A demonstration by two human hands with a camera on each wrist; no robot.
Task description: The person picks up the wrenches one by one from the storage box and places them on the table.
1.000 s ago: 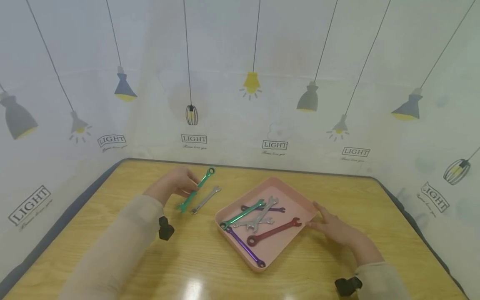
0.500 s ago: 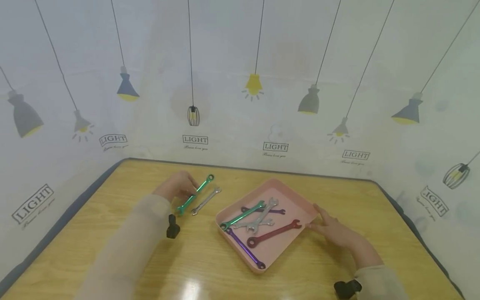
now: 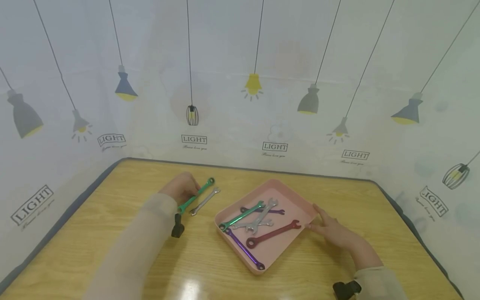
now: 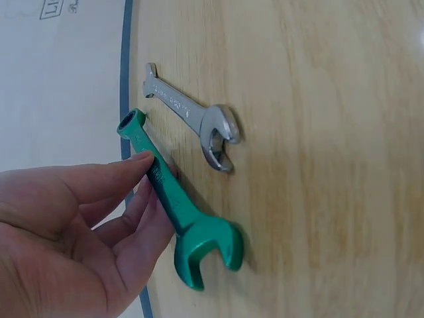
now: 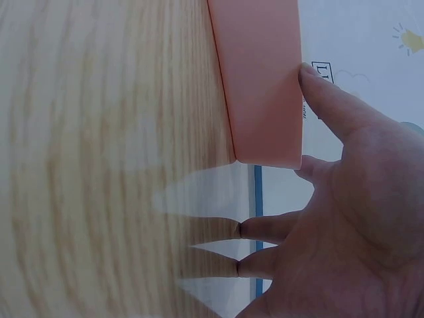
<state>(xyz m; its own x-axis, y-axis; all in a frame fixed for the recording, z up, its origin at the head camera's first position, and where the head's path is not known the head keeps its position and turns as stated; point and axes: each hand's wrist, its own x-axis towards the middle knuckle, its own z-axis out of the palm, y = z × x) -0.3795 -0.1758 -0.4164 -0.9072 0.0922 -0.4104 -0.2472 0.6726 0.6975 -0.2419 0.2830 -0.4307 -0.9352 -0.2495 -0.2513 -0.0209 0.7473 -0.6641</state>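
My left hand [image 3: 183,187] pinches a green combination wrench [image 4: 173,199] between thumb and fingers, its ring end pointing away and its open end toward me. Close beside it on the table lies a silver open-end wrench [image 4: 185,112], roughly parallel. At the right corner of a pink tray [image 3: 285,250], my right hand [image 3: 335,229] spreads its fingers. In the right wrist view the thumb touches the tray's rim, the index finger is at the corner, and the other fingertips rest on the table.
Inside the tray lie a second green wrench [image 3: 241,216], a red wrench [image 3: 275,233], crossed silver wrenches [image 3: 262,216] and purple wrenches [image 3: 243,248]. The wooden table [image 3: 202,258] ends at a dark blue edge [image 3: 225,167] against a lamp-printed white backdrop [image 3: 225,83].
My left hand has lowered the green wrench toward the table and brought it nearer the silver wrench. The right hand and tray stay where they were.
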